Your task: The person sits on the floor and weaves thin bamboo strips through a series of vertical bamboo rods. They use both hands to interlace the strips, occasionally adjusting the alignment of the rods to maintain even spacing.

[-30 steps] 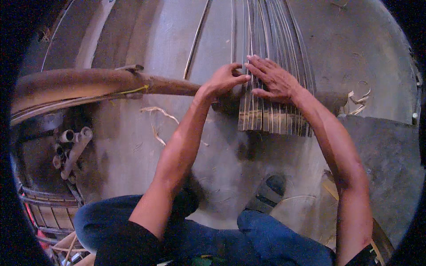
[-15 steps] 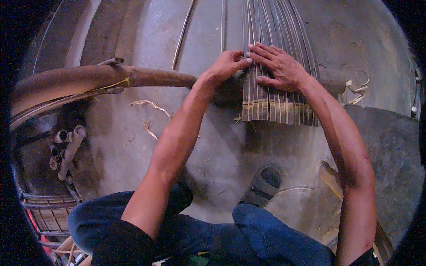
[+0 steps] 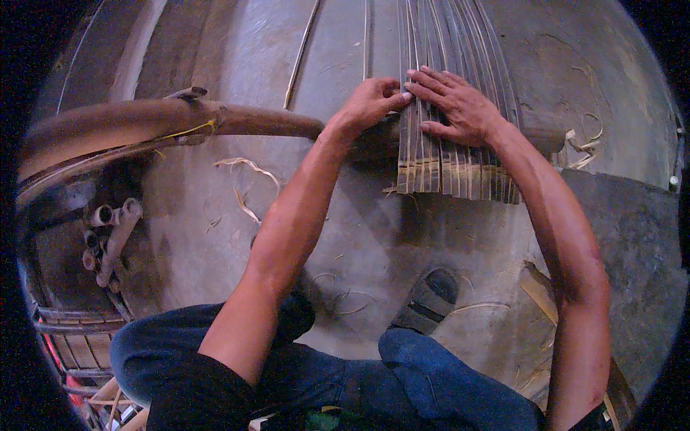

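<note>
Since half second ago hands barely shifted on strips; view slid a little, left fingertips nudged closer to right. Bamboo strips lie side by side on concrete floor, long axis running away from person, near ends ragged just past right wrist. Left hand at left edge of bundle, fingers curled, pinching edge strip — grip closed. Right hand flat on top, fingers spread, pressing, not grasping. Both hands equally near, fingertips almost touching. Thick pole crosses from left toward strips.
</note>
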`<state>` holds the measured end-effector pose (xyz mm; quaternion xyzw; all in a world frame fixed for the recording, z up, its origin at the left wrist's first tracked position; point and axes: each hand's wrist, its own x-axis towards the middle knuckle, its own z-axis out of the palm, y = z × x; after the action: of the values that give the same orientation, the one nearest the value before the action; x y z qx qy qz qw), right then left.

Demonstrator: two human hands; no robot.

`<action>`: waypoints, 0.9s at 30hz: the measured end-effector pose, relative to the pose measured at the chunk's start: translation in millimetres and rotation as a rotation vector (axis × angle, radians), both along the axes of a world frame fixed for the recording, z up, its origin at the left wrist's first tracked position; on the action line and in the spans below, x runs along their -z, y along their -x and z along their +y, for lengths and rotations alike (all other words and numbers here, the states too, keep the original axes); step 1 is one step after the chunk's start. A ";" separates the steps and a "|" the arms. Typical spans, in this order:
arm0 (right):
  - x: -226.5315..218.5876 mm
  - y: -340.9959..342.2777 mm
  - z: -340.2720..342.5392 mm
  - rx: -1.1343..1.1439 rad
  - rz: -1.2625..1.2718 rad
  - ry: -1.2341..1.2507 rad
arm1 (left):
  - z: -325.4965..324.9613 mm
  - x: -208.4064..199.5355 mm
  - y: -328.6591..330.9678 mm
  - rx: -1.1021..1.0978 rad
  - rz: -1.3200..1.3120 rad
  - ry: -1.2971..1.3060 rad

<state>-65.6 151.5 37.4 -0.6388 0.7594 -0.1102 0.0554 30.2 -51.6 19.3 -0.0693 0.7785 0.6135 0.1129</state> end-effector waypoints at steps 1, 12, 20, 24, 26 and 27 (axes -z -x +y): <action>-1.0 -0.4 -1.1 0.000 -0.002 0.004 | -1.0 1.5 -0.4 -0.007 0.019 0.015; -3.4 -1.9 13.9 0.036 -0.089 -0.014 | 43.6 -78.0 -31.5 -0.732 0.043 -0.241; 3.2 -9.4 -4.2 0.000 -0.016 -0.001 | 44.5 -64.2 -42.9 -0.776 0.167 0.019; 6.4 -3.6 9.0 0.019 0.040 -0.017 | 3.9 -43.6 17.1 -0.680 0.115 0.470; 0.2 -5.1 -1.1 0.000 0.033 -0.004 | -33.2 -28.0 38.5 -0.786 0.206 0.606; 1.8 -4.6 0.8 -0.005 0.045 -0.013 | -41.8 -27.1 45.1 -0.776 0.223 0.591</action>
<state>-61.0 152.3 35.6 -0.6427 0.7595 -0.0908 0.0429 -14.9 -93.3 46.4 -0.3170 0.8432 0.3669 -0.2322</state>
